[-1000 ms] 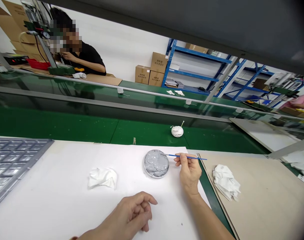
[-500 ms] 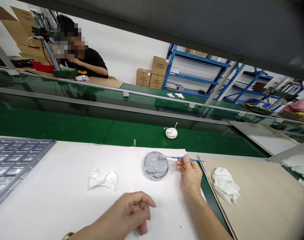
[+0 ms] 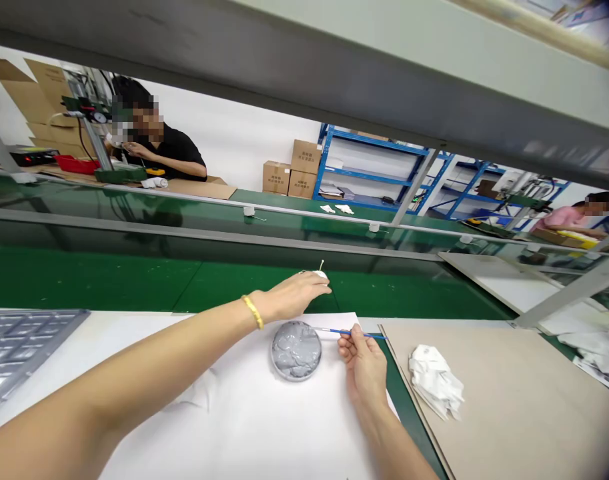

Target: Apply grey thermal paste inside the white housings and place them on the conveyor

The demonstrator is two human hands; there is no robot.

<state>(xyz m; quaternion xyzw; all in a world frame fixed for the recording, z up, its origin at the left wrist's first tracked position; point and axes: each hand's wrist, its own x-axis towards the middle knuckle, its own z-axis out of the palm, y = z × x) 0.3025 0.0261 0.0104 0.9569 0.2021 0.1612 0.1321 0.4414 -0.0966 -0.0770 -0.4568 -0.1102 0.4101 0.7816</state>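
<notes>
My right hand (image 3: 365,359) pinches a thin blue-handled paintbrush (image 3: 341,331) between thumb and fingers. Its tip points left, at the rim of a shallow round dish of grey paste (image 3: 297,351). My left arm stretches forward past the dish, a yellow band on the wrist. On the green belt, my left hand (image 3: 298,293) reaches over a small white rounded part (image 3: 321,274) with a thin wire sticking up. The fingers look stretched out and hide most of that part; a firm hold is not visible.
White paper (image 3: 264,427) covers the work surface. A clear compartment tray (image 3: 24,347) lies left, and crumpled tissue (image 3: 434,381) lies on the brown board (image 3: 514,400) at right. A metal beam (image 3: 304,80) crosses overhead. Beyond the belt, a co-worker (image 3: 169,153) sits near a bench press.
My left hand has moved from the near paper forward to the white part on the belt. The brush has drawn back to the dish's rim. The view has tilted up.
</notes>
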